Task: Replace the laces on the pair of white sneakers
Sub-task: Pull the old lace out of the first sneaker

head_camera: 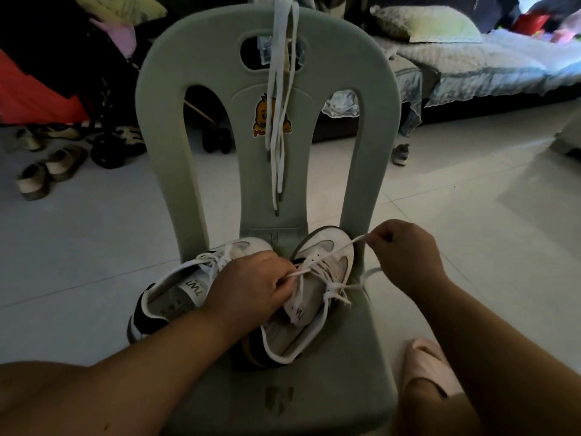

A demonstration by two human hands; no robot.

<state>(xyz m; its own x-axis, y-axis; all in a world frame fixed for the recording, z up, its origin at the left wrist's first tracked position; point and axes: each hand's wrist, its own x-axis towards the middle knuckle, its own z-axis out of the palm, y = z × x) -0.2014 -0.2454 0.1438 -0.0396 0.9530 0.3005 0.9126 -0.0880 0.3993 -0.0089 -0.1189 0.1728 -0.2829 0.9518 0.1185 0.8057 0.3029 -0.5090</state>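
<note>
Lace (342,248) taut between the hands (251,286) (405,251), over one sneaker (334,268)

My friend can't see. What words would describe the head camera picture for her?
A left hand and a right hand pull a white lace taut on one of two white sneakers on a green plastic chair. Spare white laces hang over the chair's back.

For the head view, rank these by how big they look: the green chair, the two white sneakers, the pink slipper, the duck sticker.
1. Green chair.
2. Left sneaker and right sneaker: alike, both partly covered, so unranked.
3. Pink slipper, nearer the camera and partly hidden.
4. Duck sticker.
</note>
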